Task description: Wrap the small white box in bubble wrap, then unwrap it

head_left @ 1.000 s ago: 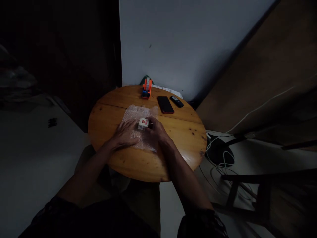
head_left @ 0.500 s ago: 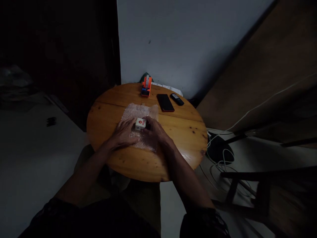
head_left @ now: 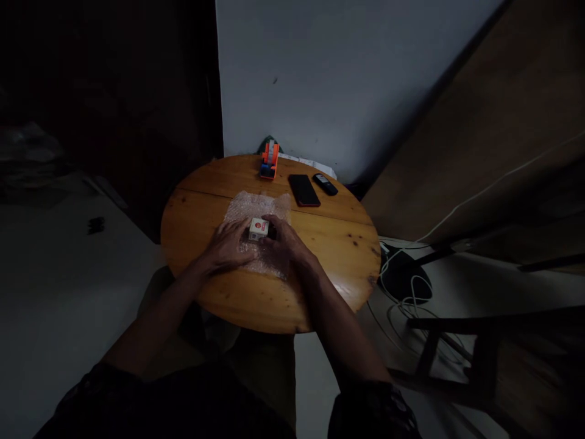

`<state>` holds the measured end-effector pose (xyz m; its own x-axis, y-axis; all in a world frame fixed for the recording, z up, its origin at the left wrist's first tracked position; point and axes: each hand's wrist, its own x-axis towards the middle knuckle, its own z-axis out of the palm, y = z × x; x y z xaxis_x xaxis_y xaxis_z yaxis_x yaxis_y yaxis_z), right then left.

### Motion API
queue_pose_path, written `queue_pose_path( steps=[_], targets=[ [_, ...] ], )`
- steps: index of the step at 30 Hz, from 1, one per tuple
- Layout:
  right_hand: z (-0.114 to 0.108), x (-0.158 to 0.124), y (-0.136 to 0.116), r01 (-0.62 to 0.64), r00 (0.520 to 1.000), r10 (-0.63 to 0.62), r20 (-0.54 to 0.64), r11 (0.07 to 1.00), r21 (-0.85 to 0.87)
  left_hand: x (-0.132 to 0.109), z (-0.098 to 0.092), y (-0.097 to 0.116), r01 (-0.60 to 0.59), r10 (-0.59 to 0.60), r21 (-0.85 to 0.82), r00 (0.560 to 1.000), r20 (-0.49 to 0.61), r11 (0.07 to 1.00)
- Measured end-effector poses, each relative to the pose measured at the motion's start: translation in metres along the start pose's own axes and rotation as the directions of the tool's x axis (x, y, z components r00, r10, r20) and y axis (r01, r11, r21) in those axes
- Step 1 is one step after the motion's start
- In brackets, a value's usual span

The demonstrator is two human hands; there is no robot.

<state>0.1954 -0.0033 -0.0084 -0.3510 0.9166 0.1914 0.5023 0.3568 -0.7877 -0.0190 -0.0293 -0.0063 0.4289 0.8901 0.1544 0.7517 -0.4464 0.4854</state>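
Note:
A small white box [head_left: 258,228] with red and orange print sits on a sheet of bubble wrap [head_left: 247,205] in the middle of the round table. My left hand [head_left: 230,245] rests on the wrap along the box's left side, fingers stretched out and thumb spread toward me. From the right, my right hand [head_left: 284,239] curves round the box, fingertips at its far edge and thumb at its near edge. A dark gap shows between that palm and the box.
The round wooden table [head_left: 333,238] carries an orange tape dispenser [head_left: 269,160], a dark flat phone or wallet [head_left: 304,190] and a black keypad phone [head_left: 325,183] toward the wall. White cables [head_left: 414,299] lie on the floor at right, near a dark wooden stool [head_left: 457,360].
Almost nothing differs. The view has shifted very slightly, while both hands and the box keep their places on the bubble wrap.

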Motion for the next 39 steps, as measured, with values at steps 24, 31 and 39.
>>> queue_pose_path(
  steps=[24, 31, 39],
  targets=[
    [-0.001, 0.0, -0.008, -0.101, 0.994, 0.11, 0.0, 0.912, 0.398, -0.032, -0.023, 0.026, -0.142, 0.157, 0.153, 0.984, -0.089, 0.978],
    [-0.03, -0.004, -0.026, -0.043, 0.993, 0.098, -0.063, 0.812, 0.582, 0.025, -0.04, 0.039, 0.227, -0.197, 0.109, 0.952, -0.235, 0.968],
    [-0.004, 0.005, -0.012, -0.11, 0.96, 0.226, -0.167, 0.848, 0.519, 0.049, -0.03, 0.018, 0.258, -0.267, -0.071, 0.94, -0.213, 0.964]
  ],
)
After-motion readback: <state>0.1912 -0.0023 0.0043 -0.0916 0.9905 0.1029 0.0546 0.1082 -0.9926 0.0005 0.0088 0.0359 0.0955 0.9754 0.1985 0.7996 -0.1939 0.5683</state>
